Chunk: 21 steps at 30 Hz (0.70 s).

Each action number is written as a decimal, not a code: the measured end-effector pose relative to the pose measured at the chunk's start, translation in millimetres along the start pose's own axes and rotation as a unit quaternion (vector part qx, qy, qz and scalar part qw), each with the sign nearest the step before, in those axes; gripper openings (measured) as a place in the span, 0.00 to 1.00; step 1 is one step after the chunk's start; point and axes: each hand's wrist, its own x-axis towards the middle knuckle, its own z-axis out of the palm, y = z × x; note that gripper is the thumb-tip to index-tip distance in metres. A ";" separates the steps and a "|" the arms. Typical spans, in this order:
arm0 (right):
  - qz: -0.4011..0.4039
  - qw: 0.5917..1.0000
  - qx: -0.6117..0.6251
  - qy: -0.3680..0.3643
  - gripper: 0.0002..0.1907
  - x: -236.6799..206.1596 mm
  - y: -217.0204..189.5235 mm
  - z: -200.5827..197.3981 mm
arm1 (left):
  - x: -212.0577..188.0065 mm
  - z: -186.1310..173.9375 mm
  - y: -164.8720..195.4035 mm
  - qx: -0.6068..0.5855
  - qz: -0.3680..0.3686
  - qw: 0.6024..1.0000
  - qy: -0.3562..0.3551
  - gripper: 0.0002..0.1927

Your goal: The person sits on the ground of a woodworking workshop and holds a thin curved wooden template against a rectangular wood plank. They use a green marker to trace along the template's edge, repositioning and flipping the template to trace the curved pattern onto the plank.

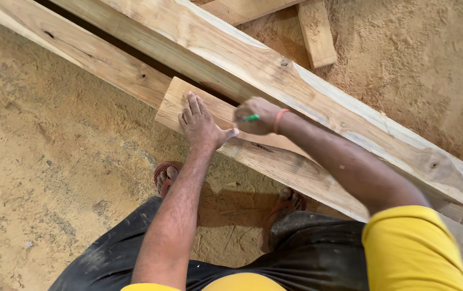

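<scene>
The right hand (257,115) was clenched around a green pencil (250,118), its grip held just above the near wooden plank (274,156) where that plank met the longer beam beyond it. Just to the left of that grip, the left hand (199,123) lay flat and released, fingers spread, pressing down on the plank's cut end and holding nothing. Whether the pencil tip touched the wood could not be told, and no pencil line showed on the plank, so the marking appeared barely begun. Beyond the hands, the long pale beam (296,91) ran diagonally, with a short offcut (316,32) farther off. Below the hands, nearer the person, were two feet in red sandals (166,177) on a floor covered in sawdust (53,151), dark trousers and yellow sleeves.
</scene>
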 end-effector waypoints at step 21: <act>-0.150 0.962 -0.032 0.226 0.17 36.3 -99.6 100.0 | 23.2 -54.9 46.5 0.256 0.051 0.959 -0.107 0.41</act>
